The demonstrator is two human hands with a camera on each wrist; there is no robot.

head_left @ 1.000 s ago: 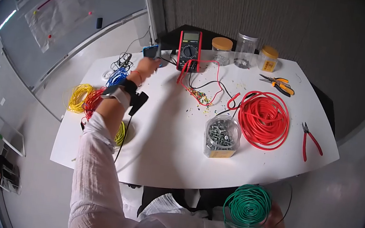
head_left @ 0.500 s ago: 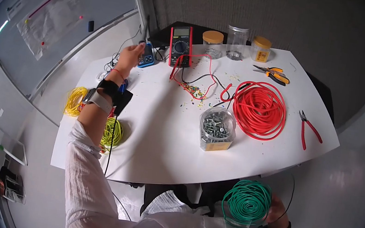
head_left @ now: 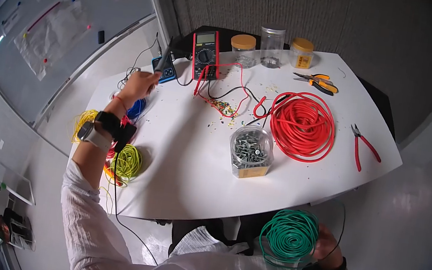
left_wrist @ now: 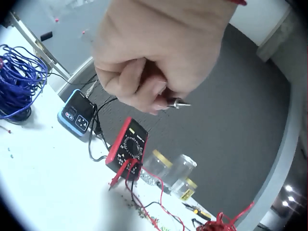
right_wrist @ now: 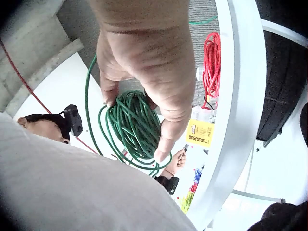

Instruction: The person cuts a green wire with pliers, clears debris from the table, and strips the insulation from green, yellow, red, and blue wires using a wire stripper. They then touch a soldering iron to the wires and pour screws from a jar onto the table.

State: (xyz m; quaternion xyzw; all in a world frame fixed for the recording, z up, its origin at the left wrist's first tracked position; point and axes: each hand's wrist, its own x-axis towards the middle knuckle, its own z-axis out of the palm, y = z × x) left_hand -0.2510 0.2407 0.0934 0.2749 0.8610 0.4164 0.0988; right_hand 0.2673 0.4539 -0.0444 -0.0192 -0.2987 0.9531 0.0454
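Note:
My left hand (head_left: 139, 86) grips a dark pen-like tool (head_left: 164, 58) above the table's far left. In the left wrist view the tool's short metal tip (left_wrist: 181, 103) pokes out below the curled fingers; most of it is hidden in the fist, and its exact kind I cannot tell. Just beyond this hand stands a blue-edged device (head_left: 168, 73) with a small screen and buttons. Off the table's front edge, my right hand (head_left: 326, 243) holds a coil of green wire (head_left: 290, 235). The right wrist view has thumb and fingers spread around the sides of that coil.
A red multimeter (head_left: 205, 56) with leads stands behind scattered small coloured bits (head_left: 223, 107). An open jar of screws (head_left: 250, 152) sits beside a red cable coil (head_left: 303, 128). Red-handled cutters (head_left: 363, 147), orange pliers (head_left: 322, 84) and a yellow-green wire coil (head_left: 127, 161) lie around; lidded jars (head_left: 243, 45) line the back.
My left hand has drawn back to the left from the blue-edged device, carrying the pen-like tool. The right hand keeps holding the green wire coil in nearly the same place.

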